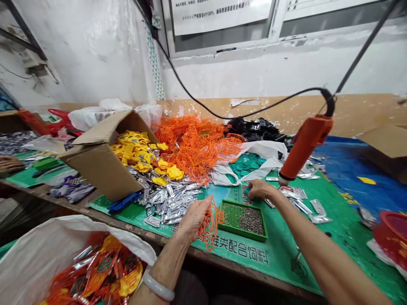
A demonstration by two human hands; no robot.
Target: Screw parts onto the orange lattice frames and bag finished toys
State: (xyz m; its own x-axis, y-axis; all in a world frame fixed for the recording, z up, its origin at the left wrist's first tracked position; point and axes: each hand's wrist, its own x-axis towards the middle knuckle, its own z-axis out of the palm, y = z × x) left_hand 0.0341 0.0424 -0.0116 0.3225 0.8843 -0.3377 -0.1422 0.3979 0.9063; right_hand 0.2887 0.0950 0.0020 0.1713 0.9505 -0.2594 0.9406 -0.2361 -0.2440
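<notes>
The left hand [192, 220] grips an orange lattice-cut plastic piece [210, 224] at lower centre of the frame, holding it just above the green printed mat [280, 250] on the surface. The right hand [260, 189] sits with bent fingers at the far edge of a green pegged tray [242, 220] of grey beads (whether it pinches anything cannot be told). The tray lies between the hands, apparently so both can reach it. An orange handheld tool [305, 146] hangs from a cable at right, seemingly kept off the mat yet nearby. A white sack [38, 258] of orange and gold pieces gapes at lower left, close to the left arm. Another person's hand [9, 165] lies at the left edge.
</notes>
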